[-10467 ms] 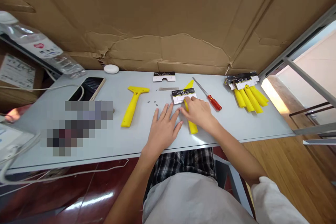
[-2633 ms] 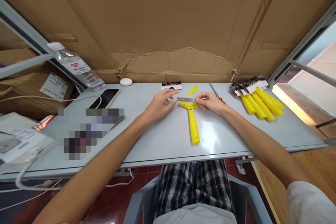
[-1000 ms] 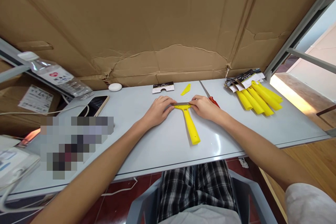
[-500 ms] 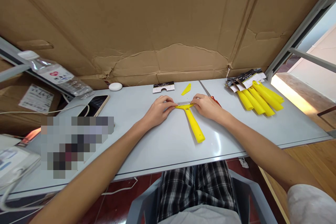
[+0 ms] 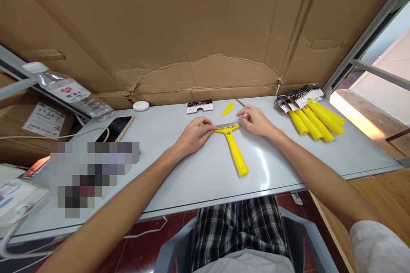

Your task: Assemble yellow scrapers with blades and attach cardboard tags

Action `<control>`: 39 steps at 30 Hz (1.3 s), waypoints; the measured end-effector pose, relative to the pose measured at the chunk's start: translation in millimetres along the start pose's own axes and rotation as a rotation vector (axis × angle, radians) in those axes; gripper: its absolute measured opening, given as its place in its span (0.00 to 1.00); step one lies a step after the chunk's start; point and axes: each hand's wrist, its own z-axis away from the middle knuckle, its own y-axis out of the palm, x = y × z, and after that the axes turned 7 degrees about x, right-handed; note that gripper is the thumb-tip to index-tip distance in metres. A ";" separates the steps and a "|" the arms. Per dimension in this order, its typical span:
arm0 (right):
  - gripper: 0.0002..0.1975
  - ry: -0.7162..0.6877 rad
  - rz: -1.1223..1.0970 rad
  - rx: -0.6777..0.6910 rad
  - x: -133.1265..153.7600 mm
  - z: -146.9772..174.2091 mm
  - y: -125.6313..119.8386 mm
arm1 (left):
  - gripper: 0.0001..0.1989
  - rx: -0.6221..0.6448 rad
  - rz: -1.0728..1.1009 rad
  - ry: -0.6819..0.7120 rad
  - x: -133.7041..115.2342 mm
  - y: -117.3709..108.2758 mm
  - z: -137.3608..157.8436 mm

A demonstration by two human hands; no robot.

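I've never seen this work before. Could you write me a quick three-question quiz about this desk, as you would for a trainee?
1. Which lies nearest the desk's right end?
A) the phone
B) the carded yellow handles
C) the white oval object

2. True or false: the small yellow piece lies apart from the yellow scraper.

3. Which part of that scraper does the left hand touch, its head or its handle?

Key:
1. B.
2. True.
3. Its head, at the left end.
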 end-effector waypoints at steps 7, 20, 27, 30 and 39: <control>0.22 0.123 0.316 0.123 -3.0 -35.7 -8.7 | 0.15 0.009 0.012 0.006 -0.4 2.4 0.5; 0.19 -0.004 0.538 0.337 12.7 -74.1 -14.1 | 0.15 0.030 0.011 0.013 -3.5 -2.0 0.9; 0.14 -0.098 0.588 0.252 15.0 -63.8 -4.0 | 0.14 0.030 0.027 -0.004 -4.8 -2.1 0.2; 0.14 -0.113 0.589 0.192 16.0 -61.6 -4.0 | 0.14 0.032 0.029 -0.004 -5.3 -2.1 -0.2; 0.15 -0.078 0.361 0.014 26.1 -35.1 -14.9 | 0.17 0.072 0.021 0.000 -11.2 -3.5 -1.0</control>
